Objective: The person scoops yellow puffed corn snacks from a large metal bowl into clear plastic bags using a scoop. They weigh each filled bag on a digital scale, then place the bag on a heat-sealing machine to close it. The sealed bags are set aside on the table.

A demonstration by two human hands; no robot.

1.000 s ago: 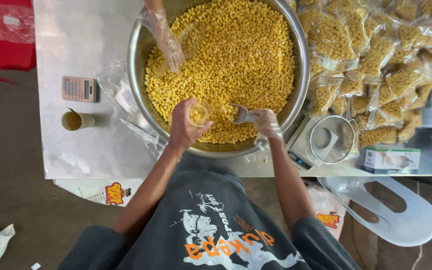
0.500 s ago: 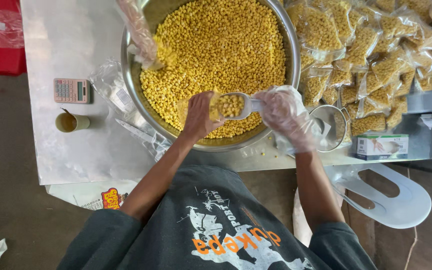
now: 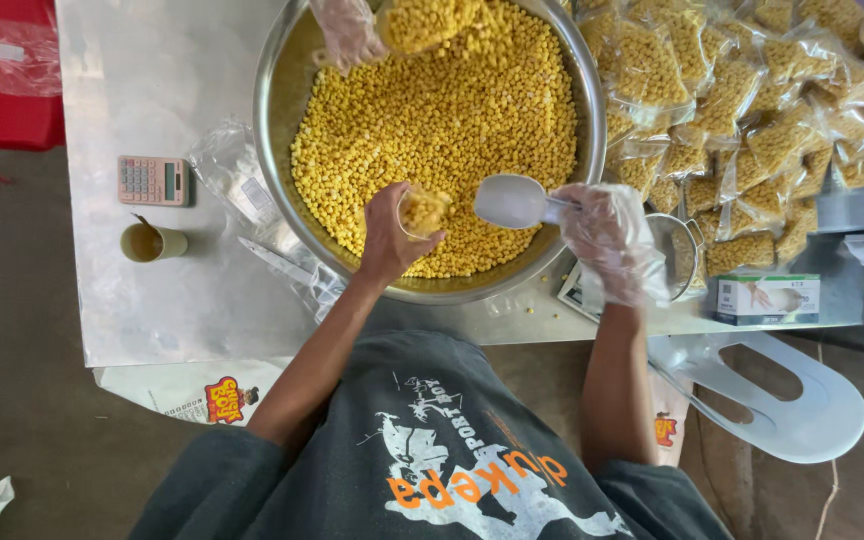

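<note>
Yellow kernels (image 3: 452, 120) fill steel basin (image 3: 282, 130); left hand (image 3: 387, 235) clamped on small filled bag (image 3: 424, 210) over basin's near rim. Gloved right hand (image 3: 607, 240) closed on scoop (image 3: 512, 200) beside bag. Best to keep bag mouth open and upright, tipping scoop close above it over basin.

Left hand (image 3: 389, 235) holds a filled bag (image 3: 424, 211); gloved right hand (image 3: 607, 240) holds a scoop (image 3: 512, 201).

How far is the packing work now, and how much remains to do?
Done: many filled bags lie piled right of the basin. In hand: the left hand holds a small bag of kernels; the gloved right hand holds an emptied scoop. Left: the basin remains nearly full of yellow kernels.
</note>
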